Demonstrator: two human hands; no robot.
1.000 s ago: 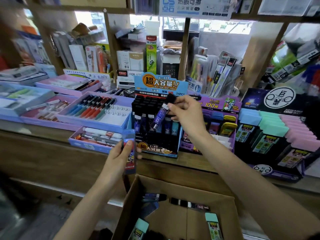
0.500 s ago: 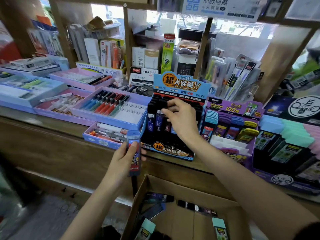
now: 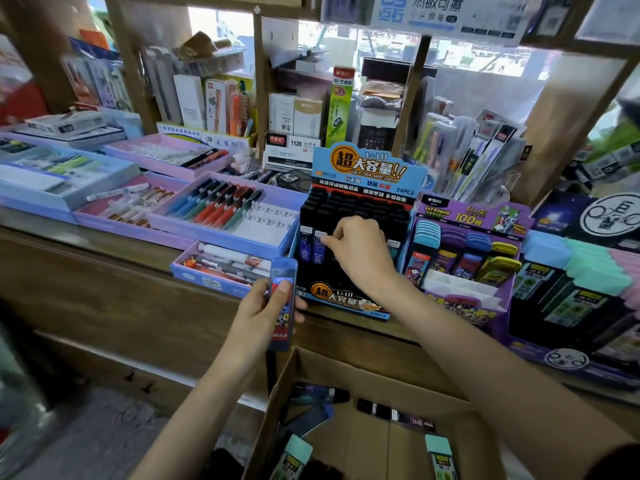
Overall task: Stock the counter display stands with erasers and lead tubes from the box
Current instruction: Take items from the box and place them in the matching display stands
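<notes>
Blue plastic case (image 3: 284,271) sits gripped upright in the left hand (image 3: 263,313), just below the right hand (image 3: 356,254), whose fingers (image 3: 334,237) pinch a lead tube (image 3: 319,252) in the black stand's (image 3: 349,299) front row. I'd press that tube straight down, level with its neighbours, before letting go. More tubes (image 3: 322,393) and erasers (image 3: 440,452) lie in the box (image 3: 381,375) beneath both hands.

wooden counter (image 3: 104,245) | pen trays (image 3: 214,238) | lead-tube stand (image 3: 346,299) | purple stand (image 3: 467,213) | eraser stand (image 3: 568,358), probably
</notes>
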